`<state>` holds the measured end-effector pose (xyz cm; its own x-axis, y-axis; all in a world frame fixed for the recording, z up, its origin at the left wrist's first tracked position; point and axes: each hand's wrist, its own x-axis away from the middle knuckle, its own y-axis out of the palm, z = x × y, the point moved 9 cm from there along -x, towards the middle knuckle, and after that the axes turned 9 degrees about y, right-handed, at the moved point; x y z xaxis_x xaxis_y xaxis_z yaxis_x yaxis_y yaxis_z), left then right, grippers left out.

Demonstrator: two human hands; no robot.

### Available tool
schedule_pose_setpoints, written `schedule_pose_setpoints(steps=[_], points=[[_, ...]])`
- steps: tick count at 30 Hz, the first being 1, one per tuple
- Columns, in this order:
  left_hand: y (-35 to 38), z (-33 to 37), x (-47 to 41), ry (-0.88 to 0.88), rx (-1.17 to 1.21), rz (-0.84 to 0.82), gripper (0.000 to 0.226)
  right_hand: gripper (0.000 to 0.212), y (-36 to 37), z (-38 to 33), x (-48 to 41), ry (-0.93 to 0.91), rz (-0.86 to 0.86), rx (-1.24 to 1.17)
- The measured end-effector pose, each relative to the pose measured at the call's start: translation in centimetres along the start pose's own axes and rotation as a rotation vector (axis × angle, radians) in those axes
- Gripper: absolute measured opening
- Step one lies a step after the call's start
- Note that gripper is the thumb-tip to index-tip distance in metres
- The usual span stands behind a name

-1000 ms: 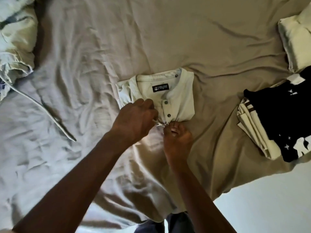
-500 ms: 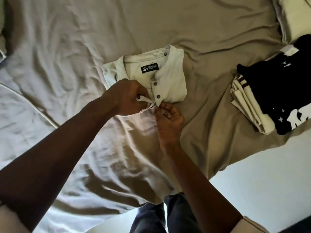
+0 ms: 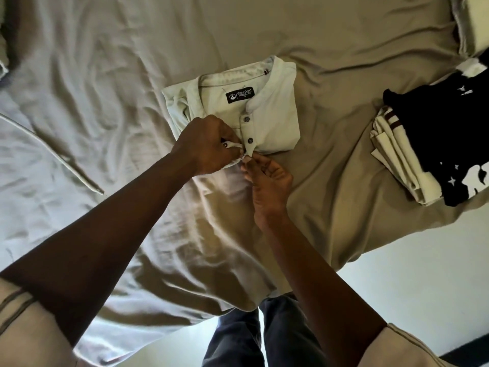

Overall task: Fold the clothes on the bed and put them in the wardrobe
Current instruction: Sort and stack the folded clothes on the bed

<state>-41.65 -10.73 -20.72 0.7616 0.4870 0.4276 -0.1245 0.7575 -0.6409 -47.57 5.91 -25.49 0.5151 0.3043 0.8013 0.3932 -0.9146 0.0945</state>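
shirt (image 3: pixel 267 112) lay folded into a compact rectangle, collar away from you, mid-bed on the tan bed sheet (image 3: pixel 344 49); black label (image 3: pixel 240 96) showed inside the neck; two buttons (image 3: pixel 247 118) were visible on the placket

your left hand (image 3: pixel 209 144) was curled tight, thumb and fingers pinching the loose placket strip at the shirt's near edge; there was a small dark dot by your fingertips, possibly a third button, couldn't tell; your right hand (image 3: pixel 267 176) sat palm-up just below it, fingertips pinching the bottom tip of the placket; the two hands were almost touching at that spot

my read: you were doing up or squaring off the lowest button before stacking; fold itself looked done

handling: thin knit, light, limp, no stiffness of its own; grips fine, not slippery, nothing fragile bar the buttons; the fold would likely slump open if lifted by one edge, the collar or the placket; better to slide both hands flat under the left and right edges of the pack, or one palm under and one on top, and carry it level

folded stack (image 3: pixel 391 160) of cream pieces sat at the right side of the bed with a black garment (image 3: pixel 436 133) on top, well apart from the shirt; likely the spot for this one; wardrobe wasn't in view, so that leg of the job was not yet done
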Motion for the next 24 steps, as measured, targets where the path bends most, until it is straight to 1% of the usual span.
schedule_pose_setpoints(steps=[3,6,9,11,13,14,15,16,18,20,22,24], points=[[0.5,-0.5,0.5,-0.005,0.017,0.075,0.016,0.01,0.2,0.3,-0.2,-0.003,0.011,0.006],[0.7,-0.5,1.2,-0.034,0.049,0.143,0.015,0.009,0.1,0.5,-0.2,-0.019,0.053,0.035],[1.1,-0.4,1.3,-0.053,0.129,0.114,0.012,0.01,0.2,0.8,0.0,-0.003,0.077,-0.01],[1.3,-0.3,1.5,-0.052,0.141,0.084,0.013,0.009,0.4,1.1,0.1,0.011,0.093,-0.033],[1.5,-0.3,1.9,-0.074,0.15,0.051,0.019,0.011,0.3,1.0,0.0,-0.008,0.126,0.01],[1.5,-0.2,2.2,-0.085,0.15,0.03,0.024,0.012,0.2,0.6,0.1,-0.038,0.145,0.075],[1.4,0.1,2.4,-0.082,0.123,0.007,0.029,0.014,0.3,0.0,0.1,-0.093,0.163,0.161],[1.2,0.6,2.7,-0.047,0.047,-0.015,0.037,0.018,0.4,-1.0,0.6,-0.178,0.189,0.257],[0.0,2.3,3.0,0.061,-0.192,-0.039,0.052,0.029,1.2,-3.5,2.3,-0.412,0.248,0.412],[-1.5,3.0,2.9,0.109,-0.323,-0.034,0.052,0.034,2.2,-5.3,3.7,-0.606,0.29,0.55],[-2.9,2.7,2.5,0.098,-0.304,-0.026,0.052,0.029,2.7,-6.5,3.9,-0.696,0.319,0.638],[-3.9,2.2,1.9,0.089,-0.217,-0.041,0.052,0.026,2.8,-7.4,4.1,-0.762,0.366,0.731]])
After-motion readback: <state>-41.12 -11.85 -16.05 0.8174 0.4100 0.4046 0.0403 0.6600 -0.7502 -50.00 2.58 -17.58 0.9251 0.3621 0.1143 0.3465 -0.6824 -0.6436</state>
